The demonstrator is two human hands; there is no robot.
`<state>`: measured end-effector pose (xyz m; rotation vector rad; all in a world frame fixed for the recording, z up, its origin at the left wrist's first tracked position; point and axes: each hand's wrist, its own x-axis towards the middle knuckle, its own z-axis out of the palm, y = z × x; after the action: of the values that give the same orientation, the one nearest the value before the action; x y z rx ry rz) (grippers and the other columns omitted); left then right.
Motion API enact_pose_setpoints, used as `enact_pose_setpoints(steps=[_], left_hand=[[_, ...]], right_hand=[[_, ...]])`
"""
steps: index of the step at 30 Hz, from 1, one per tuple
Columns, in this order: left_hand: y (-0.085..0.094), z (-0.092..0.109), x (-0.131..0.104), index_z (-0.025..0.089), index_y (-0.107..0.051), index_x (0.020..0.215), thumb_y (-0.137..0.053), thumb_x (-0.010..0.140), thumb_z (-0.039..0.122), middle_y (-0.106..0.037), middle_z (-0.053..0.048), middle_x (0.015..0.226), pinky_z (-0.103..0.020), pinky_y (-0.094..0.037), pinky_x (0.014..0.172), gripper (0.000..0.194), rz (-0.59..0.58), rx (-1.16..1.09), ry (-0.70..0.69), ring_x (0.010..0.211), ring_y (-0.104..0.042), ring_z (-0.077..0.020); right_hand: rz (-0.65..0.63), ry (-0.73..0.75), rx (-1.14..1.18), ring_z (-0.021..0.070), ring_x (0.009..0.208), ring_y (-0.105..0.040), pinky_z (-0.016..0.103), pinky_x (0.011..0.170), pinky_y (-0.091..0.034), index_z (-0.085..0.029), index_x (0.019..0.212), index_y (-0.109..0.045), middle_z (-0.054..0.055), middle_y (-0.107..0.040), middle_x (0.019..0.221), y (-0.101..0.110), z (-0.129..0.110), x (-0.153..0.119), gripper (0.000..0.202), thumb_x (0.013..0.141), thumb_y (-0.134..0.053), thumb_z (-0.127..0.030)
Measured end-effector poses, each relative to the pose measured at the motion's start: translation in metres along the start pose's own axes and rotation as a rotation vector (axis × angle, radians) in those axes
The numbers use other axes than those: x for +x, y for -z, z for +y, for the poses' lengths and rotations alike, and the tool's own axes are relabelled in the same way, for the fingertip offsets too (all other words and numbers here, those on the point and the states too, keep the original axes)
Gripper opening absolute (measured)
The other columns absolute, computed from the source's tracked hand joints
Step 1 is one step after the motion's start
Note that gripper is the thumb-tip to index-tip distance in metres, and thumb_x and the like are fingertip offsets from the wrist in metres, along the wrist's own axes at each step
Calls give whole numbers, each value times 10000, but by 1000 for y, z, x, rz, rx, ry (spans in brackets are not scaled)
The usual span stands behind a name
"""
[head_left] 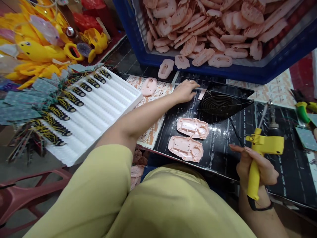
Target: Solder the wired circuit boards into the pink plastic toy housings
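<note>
Our right hand is wrapped around the handle of a yellow glue gun, nozzle end up, w/ the index finger stretched out flat rather than curled. It hangs just right of the two pink plastic shells lying hollow side up on the black mat. Our left hand reaches out past those shells, palm down and fingers loosely spread on the mat, right beside the small black fan; it grips nothing we can see. More pink shells fill the blue crate beyond the fan, a few spilled in front of it. Left of the shells sits a white tray w/ wired parts along its far side. We'd judge the shells light, stiff and thin-walled, prob. a bit slick, so best pinched by the outer rim, not the inner posts. The gun looks light too, but its tip may be hot; keep hold on the handle only.
</note>
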<state>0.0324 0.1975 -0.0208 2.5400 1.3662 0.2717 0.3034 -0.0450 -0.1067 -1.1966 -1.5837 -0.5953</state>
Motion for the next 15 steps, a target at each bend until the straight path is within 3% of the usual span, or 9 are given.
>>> enact_pose_setpoints(steps=[4, 7, 9, 11, 15], left_hand=[[-14, 9, 38, 215, -505, 1514, -637, 885, 249, -424, -139, 1600, -542, -321, 1201, 644, -141, 0, 56, 1454, -391, -389], [-19, 13, 41, 183, -552, 1444, -720, 815, 244, -502, -163, 1527, -568, -336, 1176, 654, -205, 2, 83, 1427, -417, -407], [-19, 8, 33, 135, -591, 1356, -721, 806, 211, -622, -163, 1370, -481, -413, 1118, 570, -143, -54, 73, 1316, -535, -354], [-15, -2, 19, 119, -634, 1245, -678, 840, 175, -707, -124, 1161, -382, -478, 1013, 411, -9, -154, 67, 1126, -642, -274], [12, -23, -38, 92, -690, 1066, -650, 870, 153, -709, -65, 859, -273, -499, 794, 209, 267, -335, 108, 792, -654, -163]], right_hand=[[-23, -8, 7, 107, 451, -593, 211, 499, -493, -210, 855, -695, -38, -706, 636, 1, 0, -2, 103, 857, -776, -274], [-20, -32, 26, 108, 471, -610, 210, 524, -505, -201, 878, -692, -31, -720, 667, 1, 0, -1, 113, 841, -785, -252], [-16, -59, 37, 107, 459, -600, 206, 514, -487, -201, 866, -689, -36, -697, 628, 1, 2, -1, 90, 850, -769, -239], [-15, -89, 50, 104, 430, -575, 203, 491, -452, -210, 845, -686, -46, -661, 570, 1, 4, 0, 89, 844, -771, -238], [-107, -209, 119, 130, 400, -543, 243, 474, -398, -232, 834, -676, -37, -599, 501, -1, 12, -4, 124, 852, -757, -325]])
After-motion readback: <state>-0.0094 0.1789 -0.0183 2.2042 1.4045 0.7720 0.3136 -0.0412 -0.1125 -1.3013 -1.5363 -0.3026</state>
